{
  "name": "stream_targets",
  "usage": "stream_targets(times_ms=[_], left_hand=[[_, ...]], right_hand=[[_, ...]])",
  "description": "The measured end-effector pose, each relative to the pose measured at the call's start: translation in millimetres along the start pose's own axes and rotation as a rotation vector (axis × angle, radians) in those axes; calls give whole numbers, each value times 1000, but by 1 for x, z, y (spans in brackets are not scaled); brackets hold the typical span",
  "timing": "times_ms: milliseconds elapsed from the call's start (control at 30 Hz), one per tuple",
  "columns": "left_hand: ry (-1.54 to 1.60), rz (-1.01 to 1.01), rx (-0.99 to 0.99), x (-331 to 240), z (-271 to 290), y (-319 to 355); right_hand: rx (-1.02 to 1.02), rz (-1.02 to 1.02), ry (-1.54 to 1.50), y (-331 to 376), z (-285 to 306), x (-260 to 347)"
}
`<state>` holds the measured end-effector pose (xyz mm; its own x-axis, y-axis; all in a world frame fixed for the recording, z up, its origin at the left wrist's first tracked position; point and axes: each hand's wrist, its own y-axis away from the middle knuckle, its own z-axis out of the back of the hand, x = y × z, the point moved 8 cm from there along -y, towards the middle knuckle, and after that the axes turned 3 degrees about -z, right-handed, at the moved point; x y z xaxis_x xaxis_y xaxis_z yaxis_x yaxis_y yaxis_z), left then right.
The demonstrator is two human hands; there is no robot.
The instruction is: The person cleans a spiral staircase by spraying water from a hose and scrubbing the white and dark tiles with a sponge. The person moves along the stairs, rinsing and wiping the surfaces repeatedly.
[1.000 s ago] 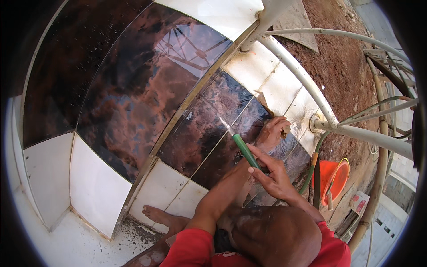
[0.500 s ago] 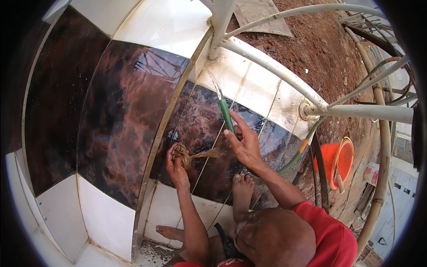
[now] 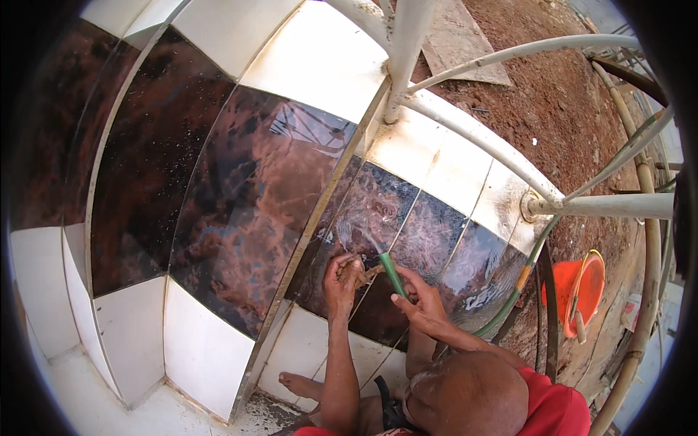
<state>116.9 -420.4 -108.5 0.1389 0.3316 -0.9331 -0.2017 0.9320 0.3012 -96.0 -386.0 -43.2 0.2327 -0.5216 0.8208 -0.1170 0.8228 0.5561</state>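
The left hand was curled tight around a small brownish wad, probably a rag or scrub pad, pressed flat against the wet dark marbled tile. Just to its right, the right hand gripped the green hose near its tip, the nozzle end pointing up at the tile with water spreading above both hands. The hose trailed away right of the right hand toward an orange bucket on bare earth. White railing pipes crossed above the hands; white tiles lay below and left of them.
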Motion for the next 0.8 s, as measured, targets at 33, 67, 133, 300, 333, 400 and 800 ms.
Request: stream_targets(times_ms=[33, 67, 133, 300, 333, 400, 800], left_hand=[[44, 114, 35, 6, -5, -1], [108, 150, 70, 5, -11, -1], [37, 103, 33, -4, -15, -5], [124, -92, 61, -38, -27, -3], [228, -50, 79, -43, -30, -3], [305, 14, 107, -61, -34, -8], [397, -299, 220, -247, -207, -115]], right_hand=[[-69, -58, -149, -7, 10, -2], [-96, -23, -200, -14, 14, 3], [-147, -8, -362, -24, 20, 5], [-67, -7, -295, -28, 12, 1], [-81, -10, -303, -26, 14, -2], [-128, 21, -351, -23, 20, -6], [-48, -35, -263, -8, -8, -56]])
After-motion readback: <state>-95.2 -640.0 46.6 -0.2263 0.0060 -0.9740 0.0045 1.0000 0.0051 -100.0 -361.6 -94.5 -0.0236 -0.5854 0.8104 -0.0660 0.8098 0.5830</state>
